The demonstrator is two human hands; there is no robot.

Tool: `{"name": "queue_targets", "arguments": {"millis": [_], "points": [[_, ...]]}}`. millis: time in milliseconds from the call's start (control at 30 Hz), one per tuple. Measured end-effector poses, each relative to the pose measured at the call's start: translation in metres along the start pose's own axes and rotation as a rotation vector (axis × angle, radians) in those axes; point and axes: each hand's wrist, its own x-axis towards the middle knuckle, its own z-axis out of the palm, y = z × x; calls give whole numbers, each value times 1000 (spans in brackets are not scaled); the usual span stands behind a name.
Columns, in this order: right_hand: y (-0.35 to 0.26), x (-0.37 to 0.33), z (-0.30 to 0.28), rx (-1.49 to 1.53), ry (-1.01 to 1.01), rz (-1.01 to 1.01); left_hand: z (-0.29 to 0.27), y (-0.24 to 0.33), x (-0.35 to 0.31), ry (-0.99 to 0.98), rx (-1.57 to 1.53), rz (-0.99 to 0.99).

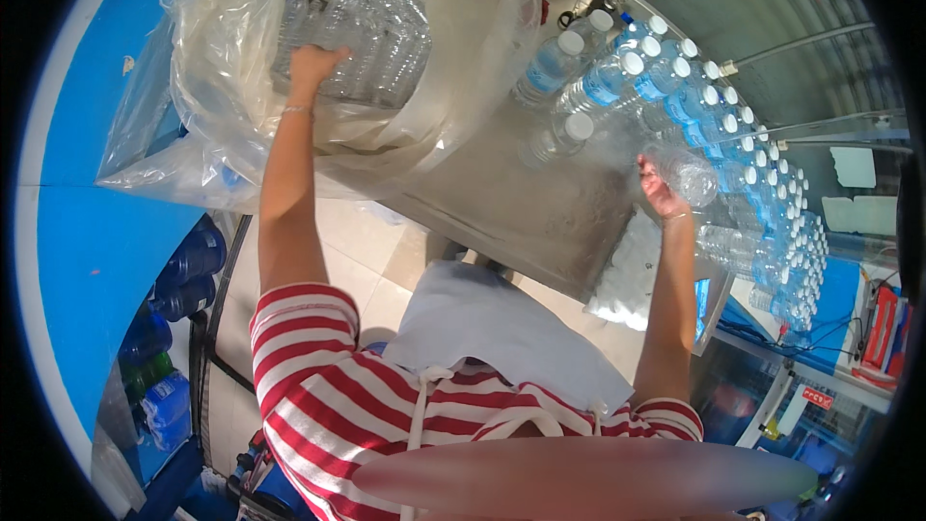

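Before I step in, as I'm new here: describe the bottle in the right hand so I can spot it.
On the metal table, look right of the large plastic bag to the white-capped bottles. Beside them is a clear bottle, the only one in the right hand.

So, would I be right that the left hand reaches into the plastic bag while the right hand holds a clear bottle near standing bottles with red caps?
Not quite: in the head view, the caps on the standing bottles are white, not red. The rest stands: the left hand reaches into the plastic bag; the right hand holds a clear bottle.
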Motion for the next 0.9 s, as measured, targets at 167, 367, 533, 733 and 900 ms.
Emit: {"name": "queue_targets", "arguments": {"millis": [167,367,533,733,900], "points": [[10,3,-22,432,-92,106,-102,11,-104,15,-285,21],[-14,-38,21,491,-168,179,-195,-4,-283,-34,-561,349],[-33,-68,63,-808,314,-491,-181,33,-322,-465,-458,644],[-24,-44,76,-1425,628,-1014,-46,134,-329,-608,-325,794],[-19,-33,77,-1407,644,-1132,20,192,-342,-405,-237,868]]}}
